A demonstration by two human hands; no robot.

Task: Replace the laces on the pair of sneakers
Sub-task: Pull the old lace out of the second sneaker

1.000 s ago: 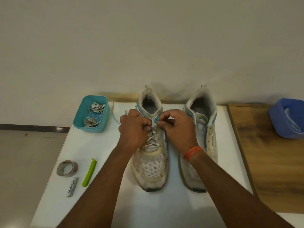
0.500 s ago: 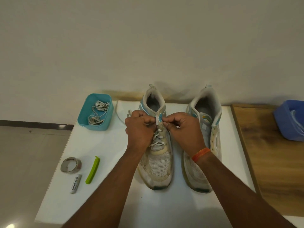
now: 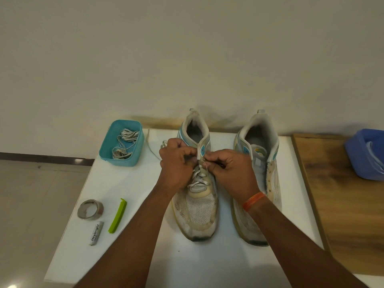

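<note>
My left hand (image 3: 178, 163) and right hand (image 3: 232, 173) both pinch the white lace (image 3: 197, 177) at the top eyelets of the left sneaker (image 3: 197, 208), which stands mid-tabletop with its heel at the far edge; the unlaced right sneaker (image 3: 259, 142) sits just beside it, the teal tub (image 3: 133, 146) of laces at the far left corner

Only thing I can actually read is "Heybright" printed along the little grey stick (image 3: 96, 233) lying on my tabletop (image 3: 133, 183) beside the green clip (image 3: 117, 215).
</note>
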